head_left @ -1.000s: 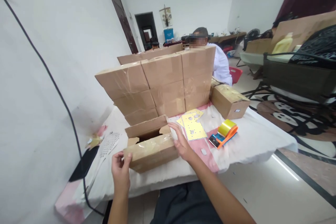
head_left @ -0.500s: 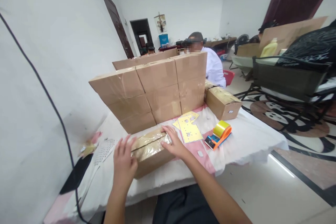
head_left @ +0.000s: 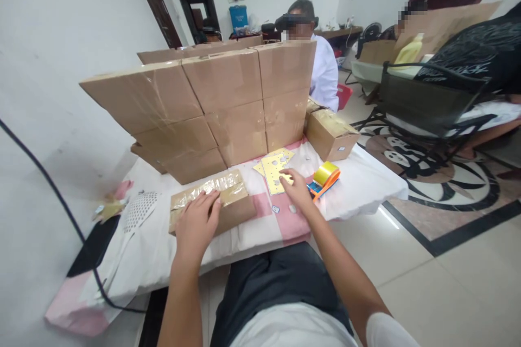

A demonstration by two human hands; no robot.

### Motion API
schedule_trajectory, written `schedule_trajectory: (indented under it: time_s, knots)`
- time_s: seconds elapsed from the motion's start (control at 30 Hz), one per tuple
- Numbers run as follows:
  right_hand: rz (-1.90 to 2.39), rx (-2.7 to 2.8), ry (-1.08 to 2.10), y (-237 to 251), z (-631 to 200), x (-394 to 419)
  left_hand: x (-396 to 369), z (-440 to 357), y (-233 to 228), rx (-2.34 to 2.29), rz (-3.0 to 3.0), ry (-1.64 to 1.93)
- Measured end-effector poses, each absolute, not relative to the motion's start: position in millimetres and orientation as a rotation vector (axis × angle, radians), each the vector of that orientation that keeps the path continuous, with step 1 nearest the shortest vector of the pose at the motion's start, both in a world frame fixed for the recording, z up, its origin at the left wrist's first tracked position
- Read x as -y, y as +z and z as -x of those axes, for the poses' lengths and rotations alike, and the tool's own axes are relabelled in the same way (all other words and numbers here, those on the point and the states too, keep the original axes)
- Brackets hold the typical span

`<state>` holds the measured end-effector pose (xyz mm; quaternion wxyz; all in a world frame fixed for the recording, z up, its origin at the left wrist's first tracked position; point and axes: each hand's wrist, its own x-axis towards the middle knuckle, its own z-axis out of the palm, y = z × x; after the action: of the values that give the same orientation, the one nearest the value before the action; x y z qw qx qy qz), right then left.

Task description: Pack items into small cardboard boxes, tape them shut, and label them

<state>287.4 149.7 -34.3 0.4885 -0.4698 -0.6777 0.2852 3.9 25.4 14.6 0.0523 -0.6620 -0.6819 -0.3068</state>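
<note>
A small cardboard box (head_left: pixel 232 200) with its flaps down lies near the front of the table. My left hand (head_left: pixel 197 222) rests flat on its top, fingers spread. My right hand (head_left: pixel 296 190) is off the box, reaching right, fingers apart and holding nothing. It hovers over the edge of the yellow perforated plates (head_left: pixel 273 169), just left of the orange tape dispenser (head_left: pixel 324 179) with its yellow roll.
A wall of taped cardboard boxes (head_left: pixel 211 103) stands at the back of the table, with one more box (head_left: pixel 330 133) at the right. A white swatter (head_left: pixel 137 210) and black cable (head_left: pixel 49 190) lie at left. A person in white (head_left: pixel 321 70) sits behind the boxes. A dark folding cot (head_left: pixel 431 100) stands at right.
The open box flaps were pushed down and the box shut. My left hand moved onto its top. My right hand left the box and moved right toward the tape dispenser.
</note>
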Motion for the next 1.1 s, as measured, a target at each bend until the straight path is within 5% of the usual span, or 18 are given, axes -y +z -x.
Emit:
schedule_trajectory:
  time_s: [0.3, 0.77, 0.97, 1.1]
  knots:
    - [1.514, 2.430, 0.509, 28, -333, -221, -25, -21, 8, 2.186, 1.836, -0.960]
    - [1.999, 2.304, 0.445, -15, -237, -292, -13, -30, 4, 2.094, 1.804, -1.007]
    - [1.778, 2.228, 0.553, -20, -235, -280, -13, -29, 2, 2.061, 1.787, -0.967]
    - [1.293, 1.960, 0.970, -24, -246, -249, -19, -29, 1, 2.053, 1.756, -0.973]
